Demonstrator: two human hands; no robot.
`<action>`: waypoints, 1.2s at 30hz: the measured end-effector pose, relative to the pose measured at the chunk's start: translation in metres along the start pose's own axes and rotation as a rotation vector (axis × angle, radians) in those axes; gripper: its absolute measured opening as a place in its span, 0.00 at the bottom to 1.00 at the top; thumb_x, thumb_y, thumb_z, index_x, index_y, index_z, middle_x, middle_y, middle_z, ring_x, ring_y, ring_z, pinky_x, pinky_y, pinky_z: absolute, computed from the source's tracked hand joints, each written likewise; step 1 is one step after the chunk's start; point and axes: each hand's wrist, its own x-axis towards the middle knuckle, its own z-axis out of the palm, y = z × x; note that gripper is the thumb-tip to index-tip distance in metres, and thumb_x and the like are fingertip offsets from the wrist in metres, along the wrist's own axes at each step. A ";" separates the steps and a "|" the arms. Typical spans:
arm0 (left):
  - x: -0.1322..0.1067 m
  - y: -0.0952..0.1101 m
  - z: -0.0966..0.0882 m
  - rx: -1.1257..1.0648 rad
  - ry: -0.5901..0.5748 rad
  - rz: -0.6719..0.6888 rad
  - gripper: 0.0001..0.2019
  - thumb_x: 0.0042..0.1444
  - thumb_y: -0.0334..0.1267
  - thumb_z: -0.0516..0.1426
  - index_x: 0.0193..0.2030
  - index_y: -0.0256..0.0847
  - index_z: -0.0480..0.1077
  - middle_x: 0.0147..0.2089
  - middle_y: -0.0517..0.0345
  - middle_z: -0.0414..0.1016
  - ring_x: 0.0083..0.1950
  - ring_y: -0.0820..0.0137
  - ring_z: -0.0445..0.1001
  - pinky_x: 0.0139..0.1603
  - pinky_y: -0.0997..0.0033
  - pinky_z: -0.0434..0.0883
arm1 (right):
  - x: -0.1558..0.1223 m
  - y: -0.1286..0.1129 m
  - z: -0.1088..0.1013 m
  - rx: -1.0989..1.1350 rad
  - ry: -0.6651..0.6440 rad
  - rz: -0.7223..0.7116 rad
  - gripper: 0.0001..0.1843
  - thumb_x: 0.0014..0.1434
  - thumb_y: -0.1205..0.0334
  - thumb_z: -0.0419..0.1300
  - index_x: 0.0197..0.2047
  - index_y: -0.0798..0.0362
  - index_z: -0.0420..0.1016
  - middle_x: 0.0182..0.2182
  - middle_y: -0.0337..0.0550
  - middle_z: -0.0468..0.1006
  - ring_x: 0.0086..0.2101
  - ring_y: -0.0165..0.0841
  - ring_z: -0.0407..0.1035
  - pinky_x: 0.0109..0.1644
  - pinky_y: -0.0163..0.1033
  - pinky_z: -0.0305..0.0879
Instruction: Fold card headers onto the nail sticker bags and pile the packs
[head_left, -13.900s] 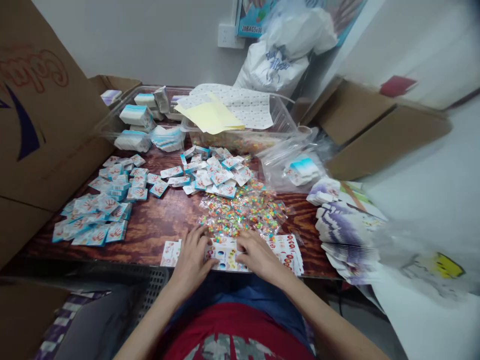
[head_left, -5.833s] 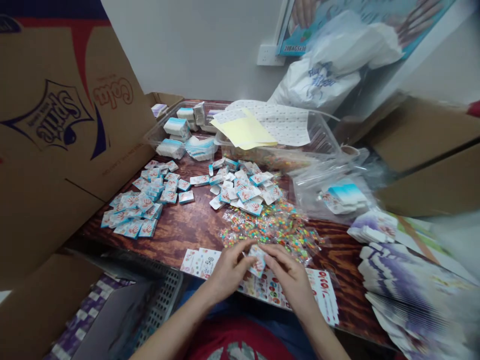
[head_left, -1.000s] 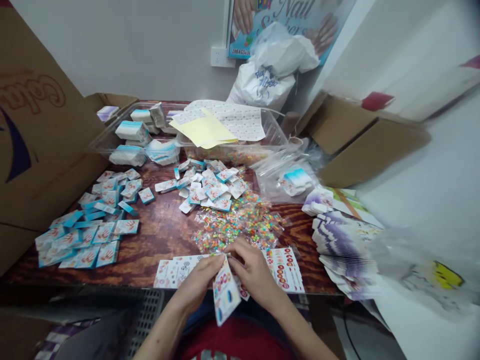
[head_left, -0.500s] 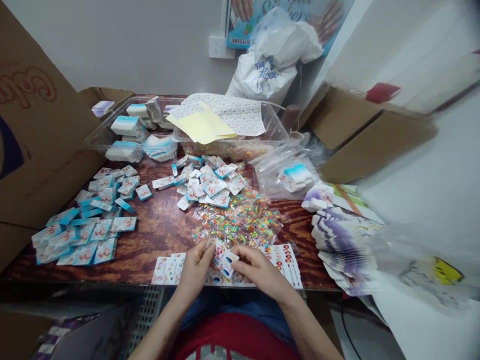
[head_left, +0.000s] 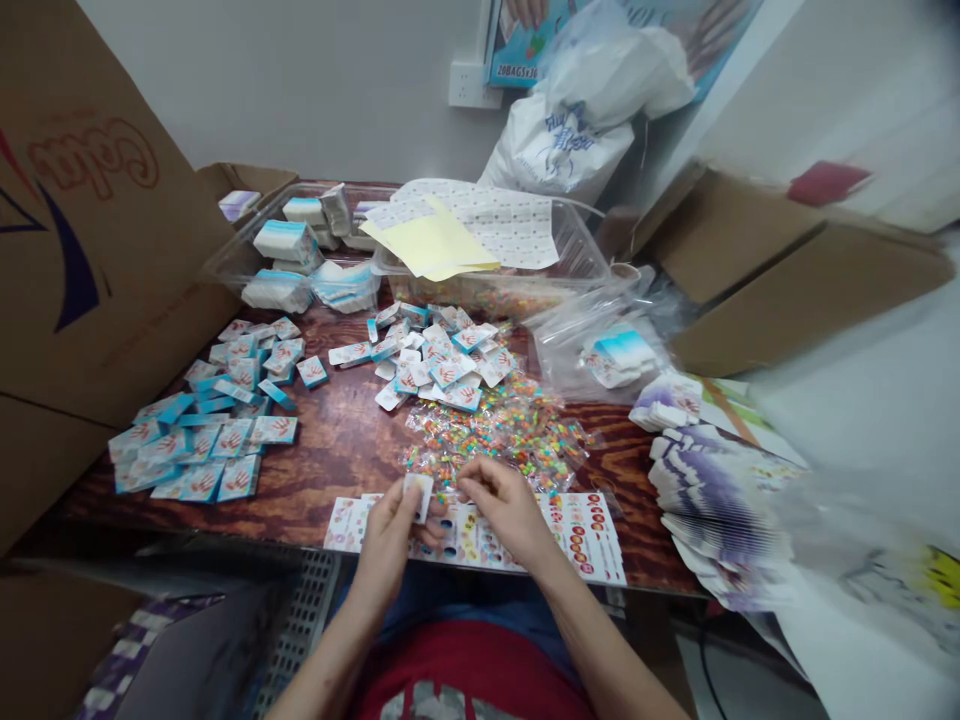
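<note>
My left hand [head_left: 391,530] is closed on a small folded sticker sheet [head_left: 418,496], pinched upright between thumb and fingers near the table's front edge. To its right, my right hand [head_left: 510,512] is curled, thumb and fingertips drawn together. Whether anything sits between those fingertips is too small to make out. Beneath both hands lies a row of printed sticker sheets [head_left: 581,535]. Just beyond the fingers spreads a pile of small clear bags of colourful beads or candies [head_left: 502,430]. Behind it is a heap of small white-and-blue boxes [head_left: 446,365].
More small boxes [head_left: 202,440] lie at left beside a large carton [head_left: 97,250]. Clear trays [head_left: 585,245] stand behind, a yellow sheet [head_left: 427,245] on top. At right are a plastic bag with flat cartons [head_left: 619,355], purple-white cartons [head_left: 712,510] and an open brown box [head_left: 795,290].
The sticker sheet, held between both hands before, is now folded smaller and in my left hand alone. My right hand has let go of it and moved slightly away. The view has shifted left.
</note>
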 end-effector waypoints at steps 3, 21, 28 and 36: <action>0.008 0.004 -0.011 -0.020 0.088 0.049 0.22 0.51 0.57 0.61 0.38 0.38 0.71 0.30 0.59 0.76 0.20 0.76 0.69 0.19 0.78 0.67 | 0.017 -0.008 0.023 -0.472 0.056 -0.139 0.05 0.59 0.66 0.56 0.37 0.51 0.73 0.35 0.43 0.74 0.36 0.37 0.69 0.39 0.39 0.62; 0.033 0.008 0.015 0.230 -0.219 0.062 0.05 0.51 0.36 0.54 0.34 0.39 0.69 0.23 0.65 0.66 0.20 0.75 0.61 0.21 0.77 0.59 | 0.030 -0.014 0.001 0.153 -0.098 0.138 0.04 0.47 0.62 0.62 0.28 0.50 0.71 0.22 0.35 0.67 0.19 0.30 0.63 0.24 0.37 0.61; 0.051 0.039 0.023 0.543 -0.356 0.179 0.09 0.47 0.28 0.51 0.30 0.40 0.72 0.27 0.62 0.71 0.29 0.70 0.67 0.29 0.75 0.62 | 0.047 -0.016 -0.025 -0.106 -0.044 0.001 0.06 0.46 0.64 0.64 0.31 0.51 0.73 0.29 0.39 0.73 0.31 0.35 0.65 0.37 0.39 0.60; 0.133 0.130 -0.028 0.821 0.017 0.498 0.15 0.61 0.46 0.53 0.49 0.43 0.74 0.48 0.51 0.79 0.48 0.61 0.75 0.49 0.65 0.70 | 0.131 -0.021 -0.096 0.179 0.103 -0.022 0.14 0.48 0.52 0.66 0.29 0.51 0.68 0.27 0.36 0.70 0.30 0.32 0.63 0.36 0.36 0.57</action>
